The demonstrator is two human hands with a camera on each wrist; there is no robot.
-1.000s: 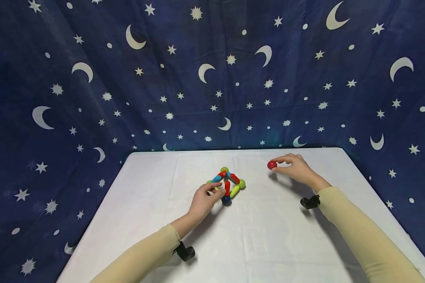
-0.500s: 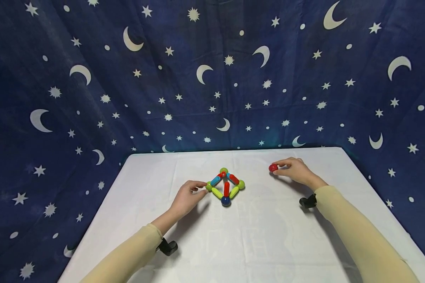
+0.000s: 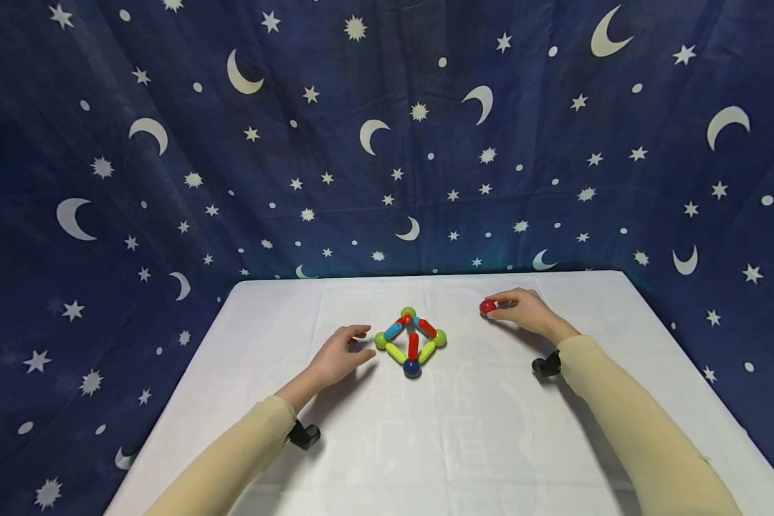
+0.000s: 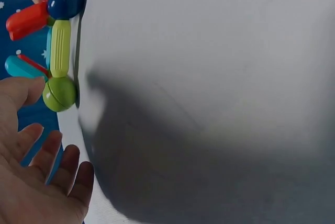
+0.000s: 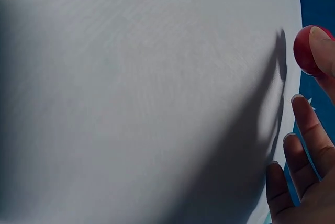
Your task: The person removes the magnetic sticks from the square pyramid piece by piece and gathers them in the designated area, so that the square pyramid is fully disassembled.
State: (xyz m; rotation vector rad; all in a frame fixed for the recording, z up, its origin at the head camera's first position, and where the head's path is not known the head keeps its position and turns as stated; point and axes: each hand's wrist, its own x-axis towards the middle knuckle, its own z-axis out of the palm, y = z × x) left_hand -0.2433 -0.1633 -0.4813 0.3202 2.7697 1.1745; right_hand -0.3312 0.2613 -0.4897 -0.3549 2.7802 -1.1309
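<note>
- Here's the right hand (image 3: 530, 313), thumb and fingertip pinching a red ball (image 3: 487, 307) near the surface's (image 3: 458, 444) far edge, right of middle; the ball seems raised slightly, going by its shadow in the right wrist view.
- Over to the left hand (image 3: 338, 356): holding nothing, thumb and fingers apart, just beside the left green ball (image 3: 380, 340). Whether they touch, I cannot tell.
- The two hands are well apart, and between them stands the ball-and-rod frame (image 3: 413, 345), towards the far edge: green balls at its left, right and far corners, a dark blue ball (image 3: 412, 368) at the near one.
- Two yellow-green rods form the near sides. In the left wrist view a red rod (image 4: 26, 21) and a turquoise rod (image 4: 20, 67) jut upward from it; the far-side joints are too small to read.
- The step in hand looks like bringing the red ball to the frame, likely to cap those raised rods.
- That next move calls for a gentle approach from the right, keeping the pinch, with the left hand ready to steady the leaning rods.
</note>
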